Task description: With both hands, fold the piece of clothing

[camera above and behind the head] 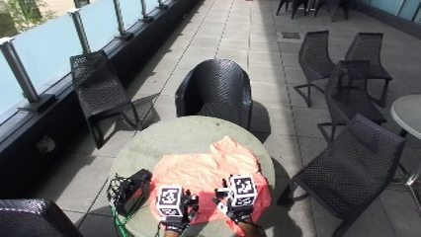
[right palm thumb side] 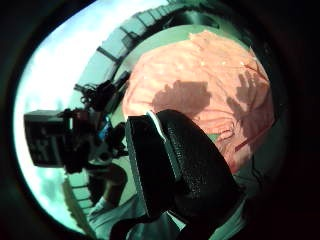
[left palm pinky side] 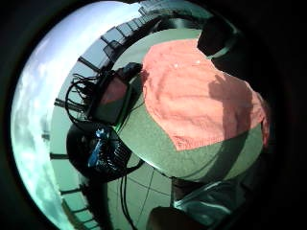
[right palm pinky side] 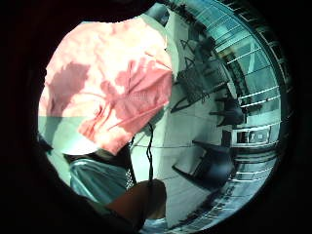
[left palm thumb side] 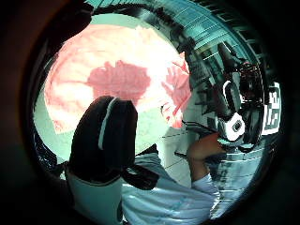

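A salmon-pink garment (camera above and behind the head: 207,174) lies spread and wrinkled on the round grey table (camera above and behind the head: 171,138), covering its near right part, with one edge drooping over the table's right rim. The left hand (camera above and behind the head: 172,213) and right hand (camera above and behind the head: 234,203) hover side by side over the garment's near edge, apart from each other, and I cannot tell how their fingers are set or whether they touch the cloth. A black device (camera above and behind the head: 131,190) with tangled cables sits at the table's near left edge, beside the garment.
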`<action>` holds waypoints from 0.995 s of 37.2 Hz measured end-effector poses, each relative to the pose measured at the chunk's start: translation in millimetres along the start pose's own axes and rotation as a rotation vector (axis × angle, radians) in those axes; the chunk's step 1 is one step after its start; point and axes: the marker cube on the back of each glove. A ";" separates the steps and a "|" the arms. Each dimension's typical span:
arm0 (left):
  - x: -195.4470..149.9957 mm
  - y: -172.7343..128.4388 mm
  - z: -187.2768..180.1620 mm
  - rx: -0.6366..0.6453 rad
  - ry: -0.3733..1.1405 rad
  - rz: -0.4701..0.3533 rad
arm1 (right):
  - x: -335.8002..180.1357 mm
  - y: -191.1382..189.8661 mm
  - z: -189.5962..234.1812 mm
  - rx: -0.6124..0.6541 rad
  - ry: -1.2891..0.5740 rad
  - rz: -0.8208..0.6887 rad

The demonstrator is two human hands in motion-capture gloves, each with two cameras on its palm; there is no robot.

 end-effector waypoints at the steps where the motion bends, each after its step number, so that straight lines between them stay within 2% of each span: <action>1: 0.1 0.2 -0.4 0.000 -0.002 0.000 | -0.2 1.0 -0.9 -0.003 0.001 0.002; 15: 1.1 0.6 3.4 -0.013 0.006 0.011 | -1.9 2.5 2.4 -0.018 -0.013 -0.008; 20: -0.7 -4.0 15.7 -0.014 0.005 0.019 | -2.2 7.0 -3.6 -0.025 -0.005 -0.001; 27: -3.2 3.8 7.1 -0.045 -0.019 0.031 | 1.7 5.2 5.2 -0.047 -0.017 -0.023; 31: -16.9 4.4 22.2 -0.068 -0.053 0.025 | 10.7 7.2 19.7 -0.086 -0.012 -0.028; 37: -46.6 -0.7 60.8 -0.049 -0.096 -0.015 | 32.6 11.0 63.5 -0.210 0.007 -0.012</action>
